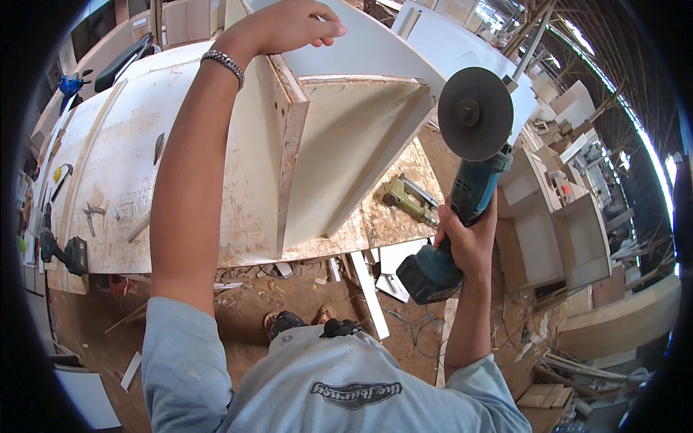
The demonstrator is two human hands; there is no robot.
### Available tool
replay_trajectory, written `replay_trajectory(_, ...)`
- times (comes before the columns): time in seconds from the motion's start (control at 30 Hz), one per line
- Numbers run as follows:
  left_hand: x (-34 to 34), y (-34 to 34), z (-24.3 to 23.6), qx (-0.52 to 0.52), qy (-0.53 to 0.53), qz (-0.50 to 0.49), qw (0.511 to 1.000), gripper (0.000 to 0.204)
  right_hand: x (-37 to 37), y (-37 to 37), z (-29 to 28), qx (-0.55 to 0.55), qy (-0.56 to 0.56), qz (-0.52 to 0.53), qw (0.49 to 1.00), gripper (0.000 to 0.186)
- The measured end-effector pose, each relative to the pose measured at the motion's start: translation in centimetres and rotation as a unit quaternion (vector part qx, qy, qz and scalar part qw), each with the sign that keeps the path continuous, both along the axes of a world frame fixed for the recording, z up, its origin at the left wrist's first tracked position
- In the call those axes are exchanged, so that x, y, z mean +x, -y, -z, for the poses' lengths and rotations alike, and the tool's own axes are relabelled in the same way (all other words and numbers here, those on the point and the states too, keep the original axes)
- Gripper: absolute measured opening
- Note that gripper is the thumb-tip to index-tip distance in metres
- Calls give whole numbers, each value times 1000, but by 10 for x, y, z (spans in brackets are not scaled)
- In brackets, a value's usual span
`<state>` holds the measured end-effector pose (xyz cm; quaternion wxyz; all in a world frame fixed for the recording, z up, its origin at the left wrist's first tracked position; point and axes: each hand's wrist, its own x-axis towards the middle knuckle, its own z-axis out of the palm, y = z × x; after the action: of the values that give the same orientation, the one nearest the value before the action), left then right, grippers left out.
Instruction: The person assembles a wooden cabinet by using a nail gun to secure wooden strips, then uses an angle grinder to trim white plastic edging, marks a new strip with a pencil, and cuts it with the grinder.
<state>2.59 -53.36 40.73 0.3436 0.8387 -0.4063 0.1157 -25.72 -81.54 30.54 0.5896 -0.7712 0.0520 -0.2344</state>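
Observation:
My right hand [465,234] grips a cordless angle grinder [473,184] with a battery, its dark disc [469,113] raised and facing up. My left hand [303,29] is at the top, fingers curled over a white wooden assembly [289,159] of upright panels; what lies under the fingers is hidden. The assembly stands on a worn workbench [101,202]. A green nail gun [408,202] lies right of the assembly, below the grinder's disc. A cordless drill [68,252] rests at the bench's left edge.
Open wooden box units [541,231] and stacked boards stand to the right. A curved panel [613,317] lies lower right. Offcuts [130,372] and a cable [426,332] are on the dirt floor. A scooter [101,79] is behind the bench at upper left.

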Motion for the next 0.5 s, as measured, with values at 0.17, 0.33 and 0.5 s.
replay_trajectory(0.17, 1, 1, -2, -13, -3, 9, 1000, 46, 1, 1, 2, 4, -6, -2, 1000, 67)
replay_trajectory(0.33, -13, 1, -12, -5, -78, 4, 997, 44, 5, 4, 5, 10, -12, -5, 1000, 68)
replay_trajectory(0.5, -16, 2, -14, -8, -80, -2, 997, 44, 6, 6, 7, 0, -9, 1, 1000, 68)
